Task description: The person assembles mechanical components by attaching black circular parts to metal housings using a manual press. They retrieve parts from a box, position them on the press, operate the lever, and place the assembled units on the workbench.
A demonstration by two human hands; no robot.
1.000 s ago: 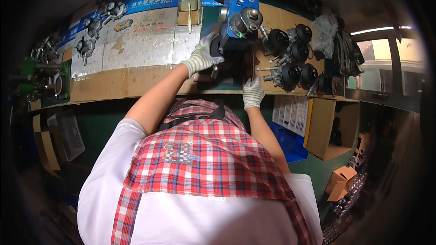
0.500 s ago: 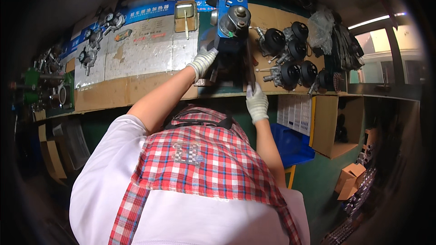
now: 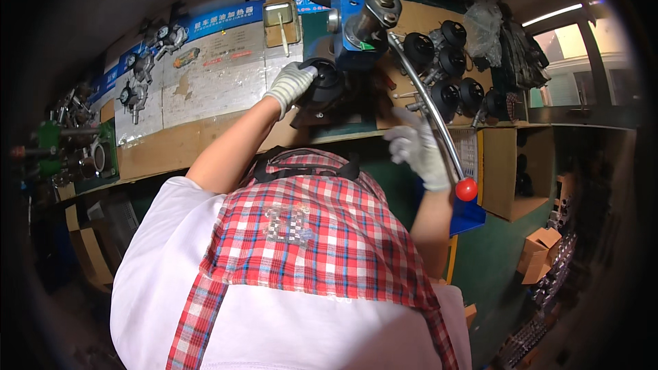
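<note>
My left hand (image 3: 291,88), in a striped white work glove, has its fingers closed round the edge of a black round-capped metal part (image 3: 327,82). That part sits beside and partly beneath the head of a blue hand press (image 3: 353,55); its lower side is in shadow. My gloved right hand (image 3: 421,152) is in the air before the bench edge, slightly blurred, with fingers apart and nothing in them. Just right of it slants the press's steel lever (image 3: 433,106), ending in a red ball knob (image 3: 466,190). Hand and lever look apart.
Several black-capped metal parts (image 3: 445,99) stand on cardboard right of the press. More metal fittings (image 3: 130,96) lie at the left. A tray with a brush (image 3: 279,20) is behind my left hand. Below the bench's right side are a blue bin (image 3: 473,218) and a cardboard box (image 3: 499,171).
The lever has swung out to the right, and my right hand has come off it and moved right. My left hand has shifted slightly left; the black-capped part now shows beside it.
</note>
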